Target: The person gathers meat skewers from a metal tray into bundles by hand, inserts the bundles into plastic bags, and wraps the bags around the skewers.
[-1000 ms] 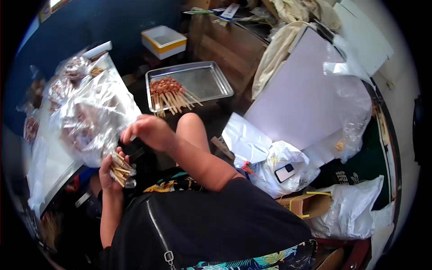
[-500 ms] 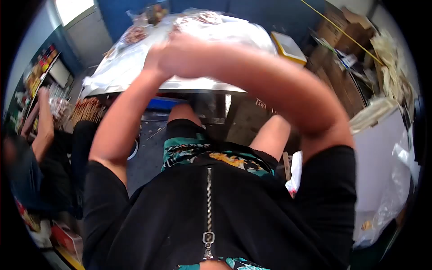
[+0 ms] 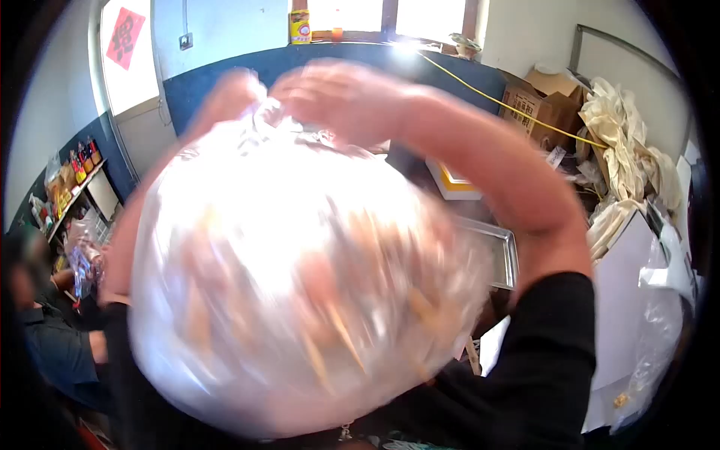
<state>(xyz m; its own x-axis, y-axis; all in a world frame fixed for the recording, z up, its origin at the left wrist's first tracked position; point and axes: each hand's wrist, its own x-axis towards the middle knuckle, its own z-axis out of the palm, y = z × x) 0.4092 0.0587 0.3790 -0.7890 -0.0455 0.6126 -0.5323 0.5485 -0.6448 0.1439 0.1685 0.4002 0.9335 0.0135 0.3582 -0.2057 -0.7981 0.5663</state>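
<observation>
A large clear plastic bag (image 3: 300, 300), bulging and blurred by motion, hangs close in front of my chest. Through its film show thin wooden sticks and pinkish-brown pieces, which look like skewers. At its gathered, twisted top, my left hand (image 3: 231, 96) grips one side of the plastic. My right hand (image 3: 334, 90) is closed on the neck from the other side, its fingers smeared by motion. Both arms are raised, and the bag covers most of the table and my lap.
To the right are a metal tray (image 3: 495, 251), a white and yellow box (image 3: 454, 184), a cardboard box (image 3: 536, 109) and pale cloths (image 3: 619, 142). A yellow cord (image 3: 491, 97) crosses the back. Another person (image 3: 56, 337) sits at far left, near a shelf of bottles (image 3: 84, 161).
My hands have risen from low over the white-covered table, and the full bag now hangs before me. My view has tilted up, bringing the window and door into sight.
</observation>
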